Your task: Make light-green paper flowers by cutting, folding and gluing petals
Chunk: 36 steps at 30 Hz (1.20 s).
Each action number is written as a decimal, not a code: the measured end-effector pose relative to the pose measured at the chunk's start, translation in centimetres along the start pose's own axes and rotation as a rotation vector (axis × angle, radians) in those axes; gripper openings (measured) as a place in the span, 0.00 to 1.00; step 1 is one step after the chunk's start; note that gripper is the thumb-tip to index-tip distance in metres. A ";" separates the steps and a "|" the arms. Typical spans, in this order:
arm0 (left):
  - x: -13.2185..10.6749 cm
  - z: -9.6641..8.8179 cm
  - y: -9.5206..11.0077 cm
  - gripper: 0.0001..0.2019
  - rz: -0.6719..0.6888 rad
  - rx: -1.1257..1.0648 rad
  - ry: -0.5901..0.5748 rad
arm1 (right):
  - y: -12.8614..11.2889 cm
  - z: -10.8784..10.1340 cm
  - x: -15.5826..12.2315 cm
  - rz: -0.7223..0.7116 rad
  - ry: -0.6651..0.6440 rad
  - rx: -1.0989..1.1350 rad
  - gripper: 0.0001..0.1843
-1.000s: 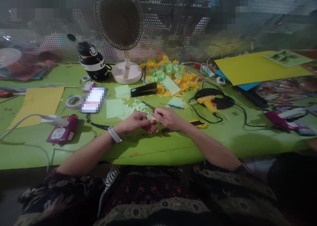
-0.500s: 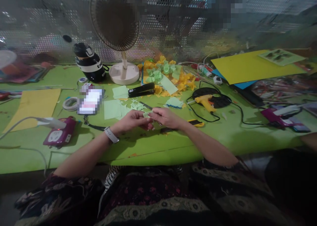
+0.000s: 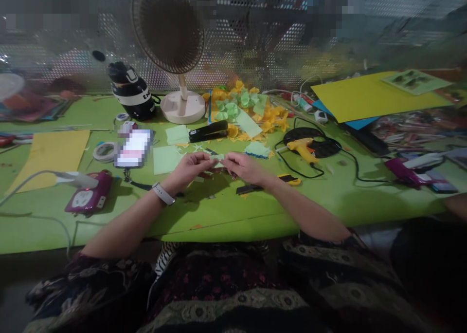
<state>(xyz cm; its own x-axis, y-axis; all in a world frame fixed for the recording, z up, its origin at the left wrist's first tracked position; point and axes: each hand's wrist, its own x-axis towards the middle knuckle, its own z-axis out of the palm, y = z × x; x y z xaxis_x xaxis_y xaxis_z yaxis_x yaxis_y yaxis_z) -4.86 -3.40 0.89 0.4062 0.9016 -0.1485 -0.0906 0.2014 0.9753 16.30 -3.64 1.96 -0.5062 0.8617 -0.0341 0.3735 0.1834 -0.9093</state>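
Between my two hands is a small pale green piece of paper [image 3: 218,157]. My left hand [image 3: 195,167] pinches it from the left, thumb and fingers pressed together. From the right, my right hand [image 3: 241,167] pinches the same piece. Under the right wrist lies a yellow and black box cutter [image 3: 290,179]. Pale green paper sheets [image 3: 166,159] and cut scraps lie just beyond the left hand. A black stapler [image 3: 208,131] rests behind them. Past the right hand is a small stack of light green cut paper [image 3: 257,150].
A yellow glue gun [image 3: 302,149] with a black cord lies on the right. Green and orange paper flowers [image 3: 241,104] are heaped at the back, beside a fan [image 3: 182,109]. On the left are a phone [image 3: 133,148], a tape roll [image 3: 105,152], a purple power socket [image 3: 89,196] and a bottle [image 3: 133,94].
Both hands have risen slightly away from me, and the right has shifted a little to the right. More of the paper and the box cutter now shows.
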 end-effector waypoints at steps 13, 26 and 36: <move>0.5 -0.2 -0.1 0.17 0.016 -0.195 0.166 | 0.1 -1.1 0.5 0.308 0.048 -0.944 0.14; 0.5 0.1 0.2 0.19 -0.024 -0.283 0.205 | -0.3 -2.7 -0.1 0.421 -0.021 -1.032 0.13; 0.6 0.3 -0.2 0.18 -0.049 -0.265 0.208 | -0.1 -3.7 -0.3 0.400 0.012 -0.914 0.15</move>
<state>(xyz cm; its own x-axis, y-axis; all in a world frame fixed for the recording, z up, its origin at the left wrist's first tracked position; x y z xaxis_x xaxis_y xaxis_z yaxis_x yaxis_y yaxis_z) -4.31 -3.06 0.70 0.2244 0.9417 -0.2506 -0.3201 0.3141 0.8938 19.27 -2.18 3.57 -0.2067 0.9433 -0.2596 0.9721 0.1680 -0.1635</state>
